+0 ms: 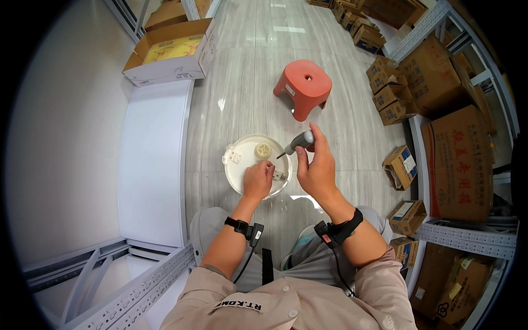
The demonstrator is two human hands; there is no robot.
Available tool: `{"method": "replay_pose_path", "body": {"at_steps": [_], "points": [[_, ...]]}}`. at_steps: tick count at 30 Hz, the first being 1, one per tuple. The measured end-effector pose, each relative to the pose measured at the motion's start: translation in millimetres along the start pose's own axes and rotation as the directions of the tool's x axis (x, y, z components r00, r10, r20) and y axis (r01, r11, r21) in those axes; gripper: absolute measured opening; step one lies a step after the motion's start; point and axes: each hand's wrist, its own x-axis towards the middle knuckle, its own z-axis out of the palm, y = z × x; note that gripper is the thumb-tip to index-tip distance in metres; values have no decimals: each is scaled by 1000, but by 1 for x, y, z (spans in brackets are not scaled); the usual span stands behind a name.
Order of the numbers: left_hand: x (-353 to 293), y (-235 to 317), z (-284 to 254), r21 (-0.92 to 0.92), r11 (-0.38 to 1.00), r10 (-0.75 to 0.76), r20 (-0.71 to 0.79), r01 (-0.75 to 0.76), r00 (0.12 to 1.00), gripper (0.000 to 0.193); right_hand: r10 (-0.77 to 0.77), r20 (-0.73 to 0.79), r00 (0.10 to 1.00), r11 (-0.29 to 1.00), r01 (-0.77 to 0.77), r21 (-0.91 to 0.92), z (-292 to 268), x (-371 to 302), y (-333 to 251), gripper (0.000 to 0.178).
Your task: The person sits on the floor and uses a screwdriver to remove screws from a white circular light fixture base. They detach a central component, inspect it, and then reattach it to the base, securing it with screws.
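A round white plastic base [235, 175] with a raised rim and a tab on its left side lies in front of me. On it are a cream ring-shaped part [263, 150], a small white block [236, 158] and a small fitting [279, 176] that looks partly metal. My left hand [258, 180] is over the base beside the fitting, fingers pinched together; what is in them is hidden. In my right hand [318, 168] is a screwdriver [301, 141] with a grey handle. Its shaft points left and down, over the right edge of the base.
Beyond the base a red plastic stool [303, 82] stands on the grey floor. At left a white shelf [155, 165] carries an open carton [170, 52]. Cardboard boxes [459, 162] and metal racking line the right side. Cables run from the bands on my forearms.
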Motion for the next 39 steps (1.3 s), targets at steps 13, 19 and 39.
{"method": "replay_pose_path", "body": {"at_steps": [13, 19, 39], "points": [[9, -31, 6, -846, 404, -443, 152, 348, 884, 17, -8, -32, 999, 1000, 9, 16, -7, 3, 3, 60], [5, -38, 3, -617, 728, -296, 111, 299, 949, 17, 2, 3, 1000, 1000, -2, 9, -8, 3, -1, 59], [-4, 17, -8, 97, 995, -15, 75, 7, 997, 30, 61, 127, 990, 998, -63, 9, -12, -2, 1, 46]]}}
